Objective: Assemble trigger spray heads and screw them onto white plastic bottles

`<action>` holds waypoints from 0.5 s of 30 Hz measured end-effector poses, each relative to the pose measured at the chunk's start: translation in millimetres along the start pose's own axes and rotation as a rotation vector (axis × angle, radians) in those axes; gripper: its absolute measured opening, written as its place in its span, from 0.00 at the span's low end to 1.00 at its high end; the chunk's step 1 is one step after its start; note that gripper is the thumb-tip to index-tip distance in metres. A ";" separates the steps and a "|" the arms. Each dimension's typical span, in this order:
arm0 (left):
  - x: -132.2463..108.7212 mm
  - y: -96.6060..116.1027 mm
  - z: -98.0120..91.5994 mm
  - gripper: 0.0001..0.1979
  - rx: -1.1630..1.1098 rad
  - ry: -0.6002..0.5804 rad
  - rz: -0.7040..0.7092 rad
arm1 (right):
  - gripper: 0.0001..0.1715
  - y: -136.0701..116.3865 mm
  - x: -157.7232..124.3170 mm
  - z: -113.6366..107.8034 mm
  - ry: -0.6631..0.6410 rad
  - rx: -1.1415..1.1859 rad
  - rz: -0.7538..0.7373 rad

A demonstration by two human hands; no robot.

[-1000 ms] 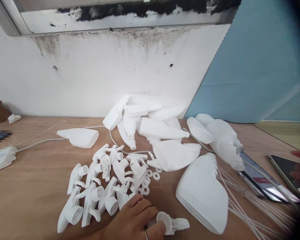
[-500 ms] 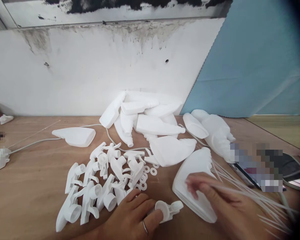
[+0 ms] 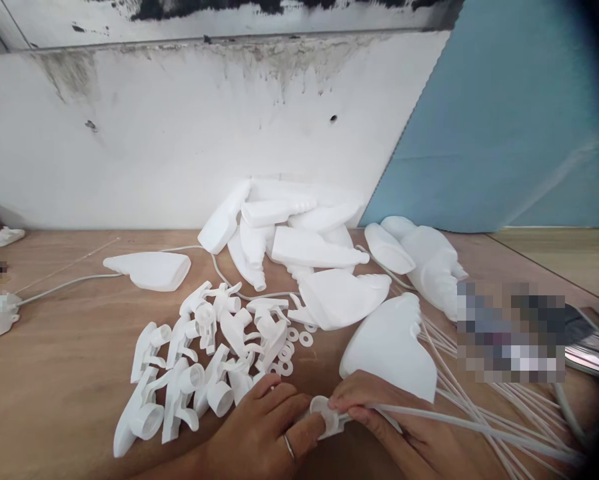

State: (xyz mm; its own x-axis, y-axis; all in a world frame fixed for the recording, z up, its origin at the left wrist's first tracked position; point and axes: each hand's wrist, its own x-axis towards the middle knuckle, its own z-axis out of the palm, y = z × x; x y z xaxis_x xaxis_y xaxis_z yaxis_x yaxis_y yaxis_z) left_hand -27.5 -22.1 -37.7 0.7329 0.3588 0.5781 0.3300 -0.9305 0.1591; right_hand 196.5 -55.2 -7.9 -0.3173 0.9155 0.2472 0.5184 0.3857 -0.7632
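Observation:
My left hand [image 3: 269, 427], with a ring on one finger, is closed around a white trigger spray head [image 3: 325, 412] low in the middle of the view. The head's round collar opening faces up. Between thumb and fingertips, my right hand [image 3: 389, 420] pinches a thin white plastic tube [image 3: 444, 417]. The pinched end is at the collar; whether it is inside is hidden by my fingers. Just behind my right hand lies a white bottle [image 3: 389, 343]. Left of my left hand lie several more spray heads [image 3: 179, 393], and beyond it are small white ring washers [image 3: 306, 339].
White bottles [image 3: 309, 247] are heaped against the wall, with others [image 3: 429, 257] at the right. Loose thin tubes [image 3: 524, 403] spread over the wooden table [image 3: 54, 387] at the lower right. A grey cable [image 3: 69, 285] runs behind the spray heads. Blurred-out objects [image 3: 509, 333] lie at the right.
My right hand has moved left and down with the tube, from over the nearest bottle to the spray head's collar. My left hand stays almost in place. The nearest bottle has shifted slightly.

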 end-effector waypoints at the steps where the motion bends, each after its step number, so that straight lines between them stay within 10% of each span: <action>1: -0.4 -0.1 0.3 0.06 0.000 -0.009 -0.003 | 0.12 -0.1 0.2 0.0 -0.012 -0.002 -0.006; 15: -7.0 -2.3 5.7 0.08 -0.079 0.049 -0.058 | 0.18 -4.9 33.5 3.4 -0.230 -0.100 0.025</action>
State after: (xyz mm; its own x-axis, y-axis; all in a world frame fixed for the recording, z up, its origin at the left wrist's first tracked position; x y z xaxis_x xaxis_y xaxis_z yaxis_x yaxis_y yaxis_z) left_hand -30.0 -22.0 -46.7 0.6833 0.4103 0.6039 0.3218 -0.9117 0.2554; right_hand 180.6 -26.8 2.1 -0.4701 0.8792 0.0779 0.6005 0.3833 -0.7018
